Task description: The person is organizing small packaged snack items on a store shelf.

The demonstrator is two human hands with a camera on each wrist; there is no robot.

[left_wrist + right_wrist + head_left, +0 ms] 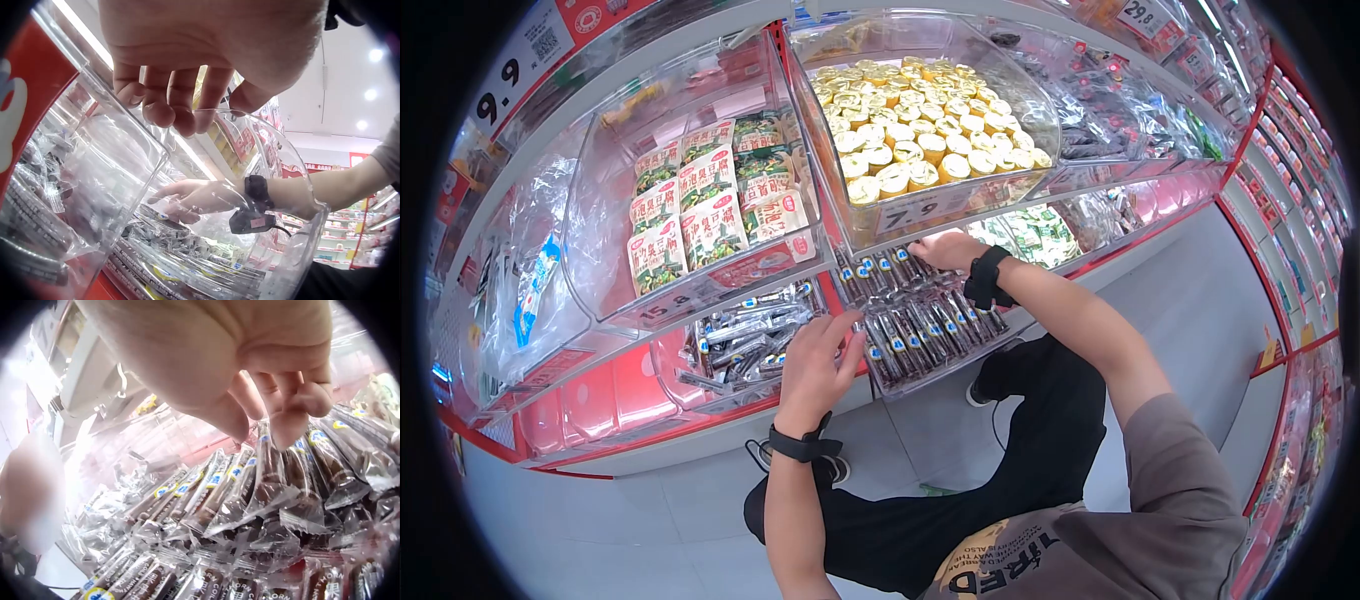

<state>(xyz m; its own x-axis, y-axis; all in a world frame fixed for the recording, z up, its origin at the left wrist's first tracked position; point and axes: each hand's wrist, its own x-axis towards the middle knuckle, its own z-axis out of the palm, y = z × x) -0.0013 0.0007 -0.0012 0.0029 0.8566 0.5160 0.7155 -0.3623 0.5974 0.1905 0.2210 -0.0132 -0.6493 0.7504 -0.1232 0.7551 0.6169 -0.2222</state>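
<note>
My right hand reaches into the lower clear bin at the back row of brown hawthorn rolls in clear wrappers. In the right wrist view its thumb and fingertips pinch the top of one hawthorn roll, which stands tilted among its neighbours. Two rows of these rolls lie side by side, with white, blue and yellow labels. My left hand hovers by the bin's left corner, fingers loosely bent and holding nothing. Its fingertips are right at the clear plastic rim in the left wrist view.
Left of this bin, another one holds jumbled wrapped sticks. Above, clear bins hold flat snack packets and yellow-wrapped rolls, overhanging the lower row. Green packets lie to the right. A red-edged shelf stands farther right.
</note>
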